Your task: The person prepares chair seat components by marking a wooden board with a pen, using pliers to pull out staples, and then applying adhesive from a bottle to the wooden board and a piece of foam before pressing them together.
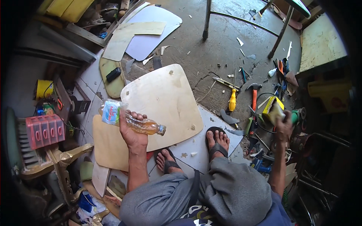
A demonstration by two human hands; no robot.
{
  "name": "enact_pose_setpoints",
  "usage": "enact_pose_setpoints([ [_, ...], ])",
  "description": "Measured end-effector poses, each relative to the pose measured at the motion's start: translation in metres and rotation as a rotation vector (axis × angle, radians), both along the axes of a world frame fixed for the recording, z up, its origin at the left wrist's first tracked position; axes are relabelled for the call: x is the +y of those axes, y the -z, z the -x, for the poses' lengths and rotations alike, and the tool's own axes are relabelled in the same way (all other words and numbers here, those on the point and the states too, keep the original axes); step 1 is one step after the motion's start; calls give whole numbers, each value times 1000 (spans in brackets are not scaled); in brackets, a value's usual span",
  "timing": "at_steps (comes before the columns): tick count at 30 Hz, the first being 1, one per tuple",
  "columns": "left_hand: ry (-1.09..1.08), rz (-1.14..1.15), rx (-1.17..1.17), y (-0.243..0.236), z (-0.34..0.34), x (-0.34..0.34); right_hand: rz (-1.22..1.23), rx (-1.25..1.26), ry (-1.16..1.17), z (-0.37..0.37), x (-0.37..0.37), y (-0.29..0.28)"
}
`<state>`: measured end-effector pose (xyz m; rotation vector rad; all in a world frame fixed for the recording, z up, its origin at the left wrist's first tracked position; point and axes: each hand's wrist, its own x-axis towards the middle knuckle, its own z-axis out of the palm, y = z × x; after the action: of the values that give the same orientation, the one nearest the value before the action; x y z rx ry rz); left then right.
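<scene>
My left hand (pixel 134 130) is wrapped round a clear plastic bottle (pixel 145 126) with amber liquid in it and a blue-and-white label. The bottle lies nearly level over a pale wooden seat-shaped panel (pixel 166 94), its neck toward the right. Over by the tools, my right hand (pixel 283 126) grips a small pale yellowish piece (pixel 277 113), blurred and of a kind I cannot make out. Right beside that piece is a yellow box (pixel 268 109). A second wooden panel (pixel 109 147) lies partly under the first, below my left hand.
An orange-handled hammer (pixel 254 96), a yellow-handled screwdriver (pixel 232 100) and a green grinder (pixel 298 115) lie on the right. At left stands a pink drawer box (pixel 45 131). Metal chair legs (pixel 206 22) rise at the back. Scraps litter the floor around my sandalled feet.
</scene>
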<state>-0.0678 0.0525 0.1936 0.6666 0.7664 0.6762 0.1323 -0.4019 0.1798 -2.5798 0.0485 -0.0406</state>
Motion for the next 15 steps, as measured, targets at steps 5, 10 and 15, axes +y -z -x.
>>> enact_pose_setpoints([
  [5,-2,17,-88,-10,-15,-5,-832,540,-386,18,101,68],
  [10,-141,-47,16,-29,-7,1,-1012,988,-673,63,232,46],
  [15,-217,-75,9,-32,14,21,-996,1223,-769,102,280,23],
])
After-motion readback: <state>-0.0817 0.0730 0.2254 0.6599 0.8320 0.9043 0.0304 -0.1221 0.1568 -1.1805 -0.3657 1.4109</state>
